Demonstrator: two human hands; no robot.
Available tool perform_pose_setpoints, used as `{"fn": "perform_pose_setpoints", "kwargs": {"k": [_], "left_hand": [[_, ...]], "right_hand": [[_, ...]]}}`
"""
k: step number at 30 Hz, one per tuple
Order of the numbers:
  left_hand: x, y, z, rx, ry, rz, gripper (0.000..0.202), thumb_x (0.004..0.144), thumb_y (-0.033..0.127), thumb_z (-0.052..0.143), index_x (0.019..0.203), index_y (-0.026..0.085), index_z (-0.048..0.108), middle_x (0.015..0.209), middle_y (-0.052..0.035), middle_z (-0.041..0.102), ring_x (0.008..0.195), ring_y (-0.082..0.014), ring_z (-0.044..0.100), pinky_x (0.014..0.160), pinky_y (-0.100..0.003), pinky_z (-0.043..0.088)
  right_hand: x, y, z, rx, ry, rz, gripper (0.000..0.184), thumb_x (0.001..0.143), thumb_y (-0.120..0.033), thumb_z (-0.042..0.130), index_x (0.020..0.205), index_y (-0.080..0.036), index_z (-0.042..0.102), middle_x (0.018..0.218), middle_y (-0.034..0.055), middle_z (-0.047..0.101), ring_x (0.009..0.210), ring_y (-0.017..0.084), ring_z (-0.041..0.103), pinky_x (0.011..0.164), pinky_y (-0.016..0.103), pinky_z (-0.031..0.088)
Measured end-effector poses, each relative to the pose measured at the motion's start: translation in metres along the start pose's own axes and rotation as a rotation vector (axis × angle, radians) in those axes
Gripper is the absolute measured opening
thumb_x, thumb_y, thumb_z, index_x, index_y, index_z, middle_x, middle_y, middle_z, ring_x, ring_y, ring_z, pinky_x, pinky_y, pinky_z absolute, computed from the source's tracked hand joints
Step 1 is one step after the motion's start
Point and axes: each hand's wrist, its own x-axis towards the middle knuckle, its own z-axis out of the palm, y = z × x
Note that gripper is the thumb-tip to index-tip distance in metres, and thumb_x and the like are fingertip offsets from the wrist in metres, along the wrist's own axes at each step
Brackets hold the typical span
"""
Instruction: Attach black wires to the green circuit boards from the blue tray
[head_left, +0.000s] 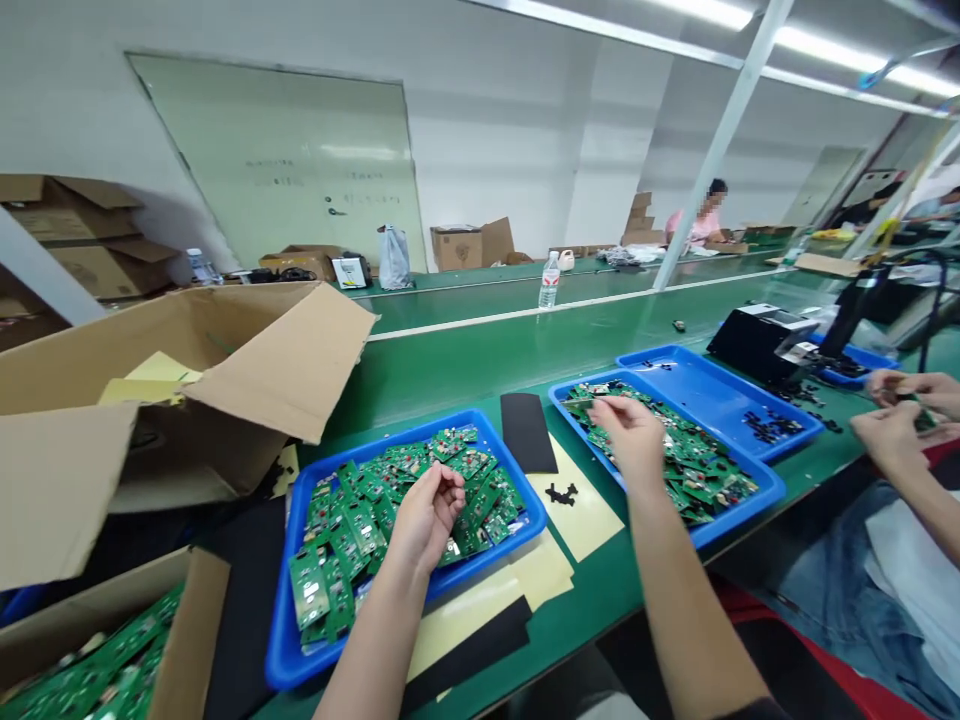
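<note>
My left hand [426, 512] hovers over a blue tray [289, 640] heaped with green circuit boards [352, 520]; its fingers are curled in loosely and what they hold, if anything, is hidden. My right hand [634, 435] reaches over a second blue tray [739, 505] of green boards [697, 465], fingers bent and pinched at the pile's far left corner. Between the trays lie a black strip [527, 430] and a yellow sheet [581, 505] with a small black part [561, 492] on it.
An open cardboard box [225, 370] stands at left, and another box of boards [97, 660] at lower left. A third blue tray [712, 390] holds small black parts. A co-worker's hands [900, 415] work at right beside a black device [757, 340]. A water bottle [549, 280] stands on the green belt.
</note>
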Motion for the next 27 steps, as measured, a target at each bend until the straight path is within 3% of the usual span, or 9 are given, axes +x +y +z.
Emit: {"fn": "perform_pose_setpoints", "kwargs": {"k": [3,5,9,13,17,19,22,24,27], "left_hand": [[-0.004,0.003,0.000,-0.011,-0.014,0.110,0.030,0.075,0.029,0.066,0.060,0.016,0.045,0.057,0.0026,0.055,0.046,-0.0053,0.047,0.044,-0.015,0.041],[-0.007,0.005,0.000,-0.003,-0.025,0.179,0.031,0.074,0.031,0.066,0.059,0.017,0.043,0.058,0.0031,0.054,0.046,-0.0060,0.046,0.044,-0.017,0.040],[-0.008,0.015,0.001,0.034,-0.016,0.319,0.029,0.074,0.032,0.064,0.060,0.018,0.042,0.058,0.0041,0.053,0.047,-0.0068,0.046,0.046,-0.018,0.038],[-0.019,0.038,0.003,0.122,0.021,0.422,0.025,0.077,0.035,0.059,0.062,0.017,0.050,0.061,0.0030,0.054,0.050,-0.0077,0.048,0.049,-0.019,0.038],[-0.061,0.058,-0.005,0.319,0.053,0.451,0.015,0.071,0.028,0.069,0.067,0.015,0.062,0.065,-0.0004,0.059,0.056,-0.0104,0.051,0.053,-0.021,0.039],[-0.089,0.058,-0.018,0.665,0.058,0.488,0.012,0.073,0.026,0.068,0.068,0.016,0.064,0.064,-0.0003,0.058,0.059,-0.0118,0.051,0.056,-0.021,0.038],[-0.125,0.046,-0.047,0.984,0.034,0.462,0.013,0.074,0.024,0.066,0.063,0.018,0.064,0.068,-0.0029,0.060,0.065,-0.0150,0.054,0.061,-0.022,0.041],[-0.142,0.032,-0.069,1.100,0.082,0.405,0.013,0.077,0.024,0.064,0.065,0.019,0.065,0.069,-0.0041,0.061,0.066,-0.0169,0.056,0.061,-0.024,0.042],[-0.160,0.010,-0.095,1.226,0.174,0.346,0.007,0.074,0.025,0.067,0.068,0.022,0.070,0.075,-0.0063,0.066,0.074,-0.0211,0.061,0.073,-0.029,0.046]], "right_hand": [[0.012,0.026,-0.043,-0.214,0.126,0.021,0.034,0.070,-0.042,0.059,0.083,-0.011,0.065,0.089,0.0178,0.066,0.083,0.029,0.063,0.079,0.048,0.049],[0.017,0.042,-0.061,-0.349,0.113,0.026,0.026,0.065,-0.036,0.060,0.074,-0.012,0.065,0.085,0.0187,0.066,0.086,0.032,0.061,0.084,0.051,0.045],[0.022,0.062,-0.070,-0.565,0.054,0.065,0.016,0.061,-0.033,0.059,0.061,-0.017,0.061,0.074,0.0176,0.064,0.080,0.036,0.060,0.076,0.053,0.045],[0.021,0.060,-0.068,-0.695,-0.015,0.079,0.018,0.063,-0.036,0.058,0.063,-0.018,0.062,0.072,0.0175,0.063,0.075,0.036,0.060,0.067,0.053,0.045],[0.007,0.038,-0.058,-0.685,-0.143,-0.029,0.028,0.074,-0.041,0.052,0.081,-0.019,0.067,0.089,0.0202,0.065,0.091,0.036,0.060,0.077,0.049,0.045],[-0.013,0.021,-0.044,-0.597,-0.248,-0.126,0.029,0.077,-0.044,0.051,0.084,-0.022,0.067,0.095,0.0150,0.067,0.094,0.030,0.061,0.082,0.043,0.047],[-0.061,-0.010,-0.015,-0.255,-0.431,-0.349,0.025,0.082,-0.041,0.052,0.087,-0.020,0.065,0.092,0.0108,0.069,0.087,0.027,0.065,0.079,0.043,0.052],[-0.099,-0.032,0.004,-0.059,-0.553,-0.398,0.018,0.086,-0.034,0.052,0.088,-0.021,0.065,0.086,0.0080,0.070,0.080,0.024,0.067,0.073,0.040,0.055],[-0.148,-0.059,0.024,0.110,-0.769,-0.470,0.014,0.088,-0.023,0.051,0.090,-0.020,0.064,0.085,0.0068,0.070,0.081,0.022,0.067,0.072,0.037,0.056]]}}
